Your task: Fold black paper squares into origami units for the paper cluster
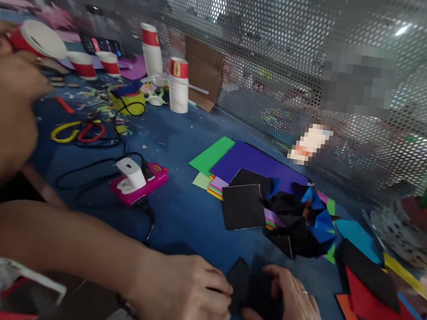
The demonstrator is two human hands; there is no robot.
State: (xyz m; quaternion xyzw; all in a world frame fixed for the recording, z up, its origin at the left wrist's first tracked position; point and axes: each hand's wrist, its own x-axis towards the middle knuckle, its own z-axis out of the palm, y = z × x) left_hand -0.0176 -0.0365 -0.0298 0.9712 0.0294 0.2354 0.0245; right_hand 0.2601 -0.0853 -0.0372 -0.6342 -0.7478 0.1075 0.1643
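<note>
A small folded piece of black paper (237, 285) lies low on the blue table, between my two hands. My left hand (194, 295) is closed, with its curled fingertips at the paper's left edge. My right hand (291, 314) curves around the right part of the sheet, thumb at the near side and fingers at the far side. Part of the paper is hidden in the shadow under that palm. Beyond my hands are a black paper square (243, 206) and a crumpled bunch of black and blue folded paper pieces (302, 220).
A pink power strip (157, 176) with a white charger (131, 172) and black cables sits left. Scissors (78, 133), paper scraps and stacked paper cups (178, 86) lie farther back. Coloured sheets (384, 300) are at right. Another person's hand (15, 68) holds a cup (41, 40).
</note>
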